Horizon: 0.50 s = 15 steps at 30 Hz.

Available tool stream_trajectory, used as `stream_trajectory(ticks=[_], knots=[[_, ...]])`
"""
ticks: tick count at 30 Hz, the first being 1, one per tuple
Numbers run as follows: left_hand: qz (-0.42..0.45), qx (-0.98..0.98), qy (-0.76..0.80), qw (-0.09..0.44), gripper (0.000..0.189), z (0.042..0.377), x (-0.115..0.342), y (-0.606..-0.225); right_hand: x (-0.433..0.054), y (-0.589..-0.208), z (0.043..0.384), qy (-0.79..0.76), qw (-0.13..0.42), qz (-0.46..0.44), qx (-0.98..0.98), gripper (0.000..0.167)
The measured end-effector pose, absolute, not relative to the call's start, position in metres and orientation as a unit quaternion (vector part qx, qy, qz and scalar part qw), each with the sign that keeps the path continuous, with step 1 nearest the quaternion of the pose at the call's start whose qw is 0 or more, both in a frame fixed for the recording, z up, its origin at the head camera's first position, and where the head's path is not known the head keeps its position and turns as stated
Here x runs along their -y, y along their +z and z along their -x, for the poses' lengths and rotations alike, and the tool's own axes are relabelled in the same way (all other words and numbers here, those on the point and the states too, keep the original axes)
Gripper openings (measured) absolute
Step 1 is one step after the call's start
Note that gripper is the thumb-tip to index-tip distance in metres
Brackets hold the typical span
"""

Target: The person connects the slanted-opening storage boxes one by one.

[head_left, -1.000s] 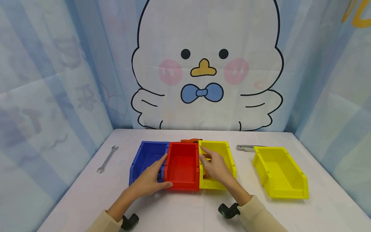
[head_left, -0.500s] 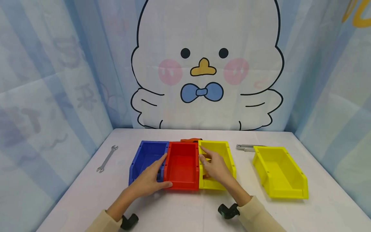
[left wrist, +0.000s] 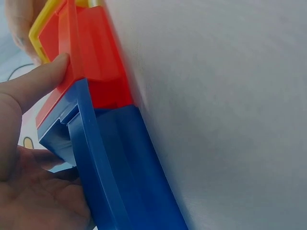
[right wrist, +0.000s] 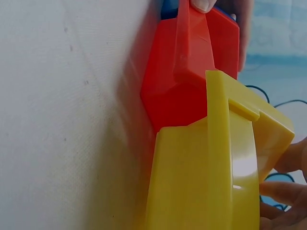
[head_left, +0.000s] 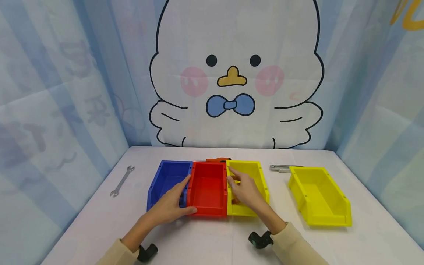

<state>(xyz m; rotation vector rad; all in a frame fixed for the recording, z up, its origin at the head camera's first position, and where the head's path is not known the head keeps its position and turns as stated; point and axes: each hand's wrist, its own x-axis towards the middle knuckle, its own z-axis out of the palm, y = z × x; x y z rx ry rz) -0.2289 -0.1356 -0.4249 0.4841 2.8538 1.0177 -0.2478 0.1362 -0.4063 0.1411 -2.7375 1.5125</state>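
A blue bin (head_left: pixel 173 173), a red bin (head_left: pixel 209 187) and a yellow bin (head_left: pixel 248 211) stand side by side in a row, walls touching. My left hand (head_left: pixel 169 204) reaches over the blue bin. Its thumb (left wrist: pixel 45 79) rests on the red bin's front left corner, and its fingers lie extended along the wall where blue and red meet. My right hand (head_left: pixel 246 189) is inside the yellow bin, fingers touching its left wall beside the red one. In the right wrist view, that hand's fingers (right wrist: pixel 283 191) are partly hidden behind the yellow bin's front.
A second yellow bin (head_left: pixel 322 198) stands apart on the right, with a metal-handled tool (head_left: pixel 281 169) partly behind it. An open-ended wrench (head_left: pixel 122 181) lies at left. An orange-handled tool (head_left: pixel 217 160) shows behind the red bin. Printed curtains enclose the white table (head_left: pixel 212 243).
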Motion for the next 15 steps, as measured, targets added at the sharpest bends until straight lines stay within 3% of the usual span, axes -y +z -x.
stream_trajectory(ticks=[15], knots=[[-0.161,-0.929,0.332,0.036,0.111,0.2285,0.1357,-0.4249,-0.1337,-0.4110,0.2493,0.462,0.006,-0.048,0.885,0.057]])
